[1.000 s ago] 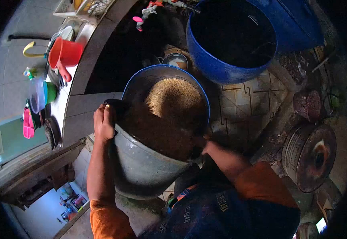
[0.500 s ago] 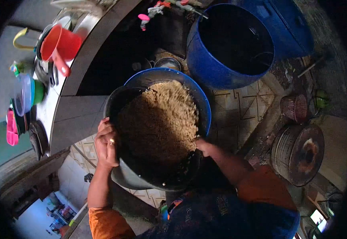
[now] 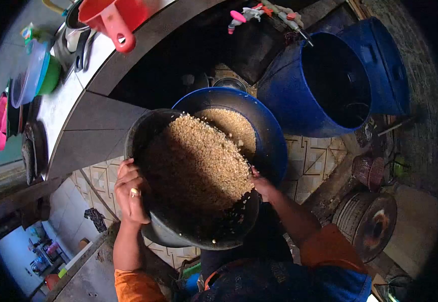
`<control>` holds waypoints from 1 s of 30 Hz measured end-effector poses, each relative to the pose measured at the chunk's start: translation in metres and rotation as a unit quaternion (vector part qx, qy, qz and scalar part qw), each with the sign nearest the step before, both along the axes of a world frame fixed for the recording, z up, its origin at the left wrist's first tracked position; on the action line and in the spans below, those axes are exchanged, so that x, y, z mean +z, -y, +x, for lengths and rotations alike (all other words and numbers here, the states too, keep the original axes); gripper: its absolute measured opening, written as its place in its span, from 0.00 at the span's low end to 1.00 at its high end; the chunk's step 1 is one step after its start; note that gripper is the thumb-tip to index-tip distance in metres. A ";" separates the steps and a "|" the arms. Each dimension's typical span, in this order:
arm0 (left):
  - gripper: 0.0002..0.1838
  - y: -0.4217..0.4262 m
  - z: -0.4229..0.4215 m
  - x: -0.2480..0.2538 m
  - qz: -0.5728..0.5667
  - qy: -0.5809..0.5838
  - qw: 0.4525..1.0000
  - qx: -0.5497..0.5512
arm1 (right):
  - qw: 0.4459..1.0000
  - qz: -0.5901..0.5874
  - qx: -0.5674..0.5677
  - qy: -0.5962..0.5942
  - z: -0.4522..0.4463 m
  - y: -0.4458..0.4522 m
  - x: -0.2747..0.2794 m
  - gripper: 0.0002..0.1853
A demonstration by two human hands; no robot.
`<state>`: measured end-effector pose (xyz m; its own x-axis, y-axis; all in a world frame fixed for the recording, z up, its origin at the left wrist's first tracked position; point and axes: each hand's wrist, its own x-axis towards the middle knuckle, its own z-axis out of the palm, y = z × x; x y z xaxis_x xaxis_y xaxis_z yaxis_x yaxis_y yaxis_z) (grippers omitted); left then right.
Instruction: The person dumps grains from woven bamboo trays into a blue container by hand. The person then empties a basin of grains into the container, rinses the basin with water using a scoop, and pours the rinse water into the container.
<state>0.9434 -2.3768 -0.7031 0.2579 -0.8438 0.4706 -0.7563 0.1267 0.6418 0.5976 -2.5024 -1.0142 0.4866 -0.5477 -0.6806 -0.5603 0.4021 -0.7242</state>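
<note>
A dark round basin (image 3: 224,240) is tilted in both hands, away from my body. Pale yellowish grains (image 3: 206,161) lie in it, heaped toward its far right rim. My left hand (image 3: 131,193) grips the left rim, with a ring on one finger. On the right rim my right hand (image 3: 263,185) is closed, its fingers partly hidden. Just beyond and partly under the basin stands a blue-rimmed tub (image 3: 273,138), which holds more of the grains (image 3: 235,127).
A large blue barrel (image 3: 294,95) with dark contents stands behind the tub. The counter (image 3: 65,118) at left holds a red dipper (image 3: 116,22) and bowls. At right are a rusty round drum (image 3: 367,226) and a small basket (image 3: 368,172).
The basin has tipped from facing the tub to a more upright tilt, so its grains show. The view has shifted; the barrel now appears farther right.
</note>
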 end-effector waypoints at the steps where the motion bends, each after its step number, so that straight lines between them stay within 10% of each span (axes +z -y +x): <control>1: 0.28 -0.001 0.002 -0.001 0.005 -0.021 1.000 0.013 | 0.999 0.002 -0.035 0.034 -0.002 0.001 0.001 0.34; 12: 0.26 -0.012 0.003 -0.031 -0.011 -0.039 0.999 -0.024 | 0.996 -0.029 -0.081 0.028 -0.004 0.005 -0.020 0.31; 27: 0.18 -0.023 -0.097 0.157 0.052 0.126 0.990 -0.027 | 0.980 0.194 -0.035 -0.035 -0.005 -0.065 0.149 0.28; 30: 0.16 -0.021 -0.098 0.137 0.041 0.171 0.984 0.020 | 0.968 0.226 0.102 0.037 0.003 -0.083 0.030 0.19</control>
<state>0.8450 -2.3561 -0.5663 0.1305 -0.8752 0.4658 -0.9329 0.0506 0.3565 0.6010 -2.4199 -0.9845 0.6102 -0.0885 -0.7873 -0.6147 0.5741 -0.5409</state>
